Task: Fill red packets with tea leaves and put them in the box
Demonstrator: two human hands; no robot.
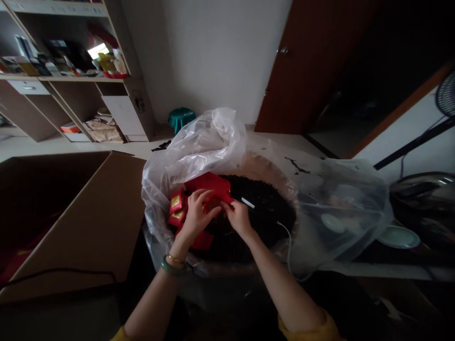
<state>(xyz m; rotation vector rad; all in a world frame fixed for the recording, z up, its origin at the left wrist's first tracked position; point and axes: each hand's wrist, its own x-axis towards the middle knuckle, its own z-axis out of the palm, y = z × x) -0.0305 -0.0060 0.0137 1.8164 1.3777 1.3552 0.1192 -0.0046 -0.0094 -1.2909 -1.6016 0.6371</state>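
Lying between both hands (196, 210) (239, 217): red packet (220, 186)

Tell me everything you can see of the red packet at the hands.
The red packet looks thin and fairly smooth, perhaps paper or foil. It sits over the dark loose material, its broad far part reaching towards the clear plastic liner. The right hand pinches its near right edge; the left hand overlaps its near left part. Whether it is open is too blurred to tell.
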